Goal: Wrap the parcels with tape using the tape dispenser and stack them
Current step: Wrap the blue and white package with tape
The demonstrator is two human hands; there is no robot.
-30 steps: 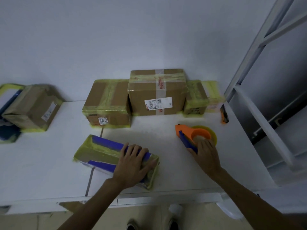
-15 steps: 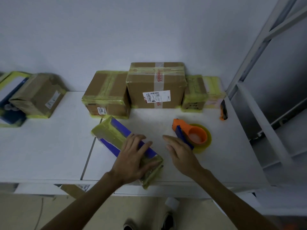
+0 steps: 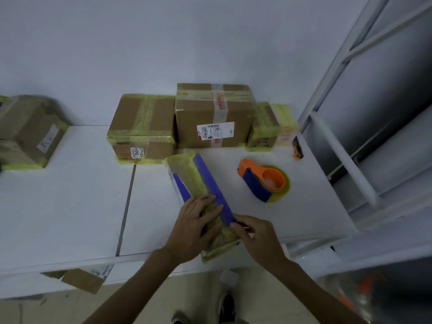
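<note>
Blue parcel (image 3: 198,183), long and narrow and already banded in yellowish tape, lies at a slant on the white table (image 3: 70,206), its near end close to the front edge and its far end pointing at the row of taped cardboard boxes (image 3: 142,129) along the wall. From the head view it looks light and fairly stiff along its length, though the crinkled film at the near end suggests a slick, slightly yielding skin. The firm long edges seem the better place to take hold than the glossy top.

The left hand (image 3: 194,228) reaches in from below with a straight wrist and lies flat across the top of the parcel, fingers extended and a little spread, pressing it down. The right hand (image 3: 257,235) comes in from the right, fingers curled, thumb and forefinger meeting at the parcel's blue right edge – whether they nip loose tape or the wrap itself I cannot tell. The orange tape dispenser (image 3: 264,181) rests untouched on the table, well apart to the right
</note>
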